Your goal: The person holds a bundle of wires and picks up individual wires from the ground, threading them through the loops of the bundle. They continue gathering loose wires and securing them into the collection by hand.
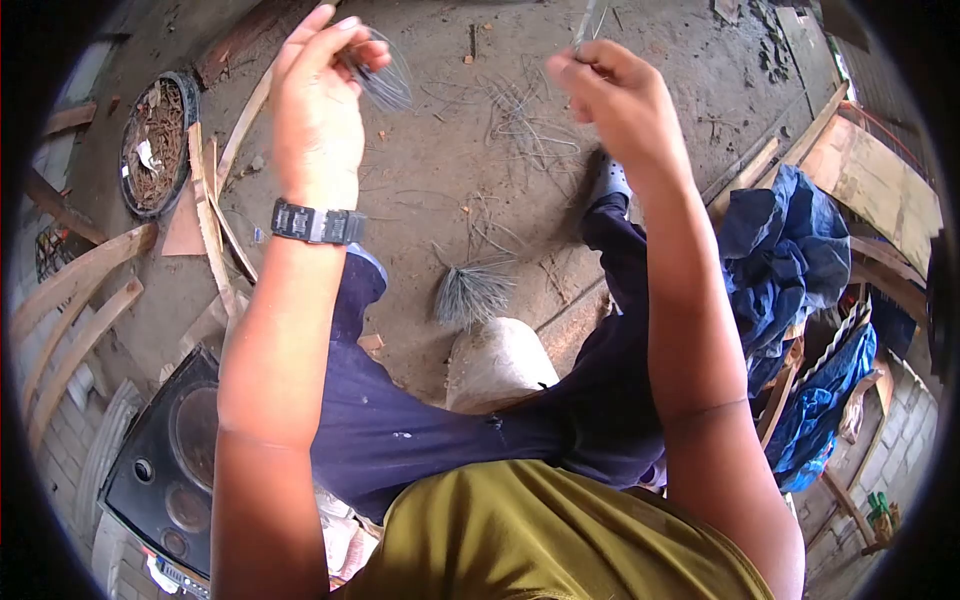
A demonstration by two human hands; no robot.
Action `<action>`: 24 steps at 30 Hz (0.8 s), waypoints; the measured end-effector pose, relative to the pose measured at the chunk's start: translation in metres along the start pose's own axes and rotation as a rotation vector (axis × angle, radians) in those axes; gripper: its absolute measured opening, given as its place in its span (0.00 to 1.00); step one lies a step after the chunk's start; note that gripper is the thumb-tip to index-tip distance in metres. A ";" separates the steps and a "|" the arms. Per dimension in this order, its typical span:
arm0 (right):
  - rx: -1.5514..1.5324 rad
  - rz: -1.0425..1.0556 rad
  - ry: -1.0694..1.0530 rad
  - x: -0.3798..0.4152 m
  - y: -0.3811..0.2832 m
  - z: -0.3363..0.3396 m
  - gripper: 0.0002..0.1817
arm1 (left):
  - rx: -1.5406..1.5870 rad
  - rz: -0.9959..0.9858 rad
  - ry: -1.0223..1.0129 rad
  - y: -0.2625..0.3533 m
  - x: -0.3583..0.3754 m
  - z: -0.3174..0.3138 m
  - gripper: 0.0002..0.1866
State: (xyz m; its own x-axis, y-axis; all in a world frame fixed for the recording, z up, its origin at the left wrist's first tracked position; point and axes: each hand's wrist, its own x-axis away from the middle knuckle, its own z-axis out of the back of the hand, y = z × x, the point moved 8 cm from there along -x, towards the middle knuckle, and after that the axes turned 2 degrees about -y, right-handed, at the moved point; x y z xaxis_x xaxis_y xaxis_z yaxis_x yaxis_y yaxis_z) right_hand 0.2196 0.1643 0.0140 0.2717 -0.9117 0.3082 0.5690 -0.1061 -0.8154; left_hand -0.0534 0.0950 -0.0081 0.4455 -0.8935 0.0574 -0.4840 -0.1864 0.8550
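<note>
Wires (386, 84) fanning from left hand (322, 105), grip loosely curled, right hand (622, 105) pinching thin object (588, 20)

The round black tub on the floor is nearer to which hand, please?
Left. In the picture, the left hand is up and to the right of the tub; the right hand is much farther to the tub's right.

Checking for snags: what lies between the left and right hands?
In the head view, loose thin wires lie scattered on the floor below, between the left hand and right hand.
</note>
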 end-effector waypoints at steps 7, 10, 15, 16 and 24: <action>0.335 0.366 0.038 0.003 -0.021 -0.015 0.13 | -0.091 0.099 -0.017 0.007 0.014 -0.034 0.22; 0.078 0.087 -0.130 -0.002 -0.011 -0.023 0.14 | -0.126 0.153 -0.129 -0.002 0.015 -0.034 0.29; -0.273 0.079 -0.280 0.006 -0.024 -0.034 0.16 | -0.361 0.201 -0.351 -0.018 0.028 -0.043 0.28; -0.316 0.075 -0.307 0.007 -0.025 -0.038 0.15 | -0.336 0.227 -0.383 -0.026 0.033 -0.043 0.28; -0.404 0.066 -0.203 0.006 -0.021 -0.040 0.15 | -0.242 0.329 -0.345 -0.027 0.035 -0.041 0.28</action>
State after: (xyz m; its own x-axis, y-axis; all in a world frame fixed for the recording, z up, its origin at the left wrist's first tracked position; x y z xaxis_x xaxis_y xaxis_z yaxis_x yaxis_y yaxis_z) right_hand 0.1783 0.1449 0.0134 0.4666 -0.8297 0.3065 0.2085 -0.2336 -0.9497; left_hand 0.0066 0.0853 -0.0079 0.0059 -0.9789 0.2041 -0.3507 0.1891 0.9172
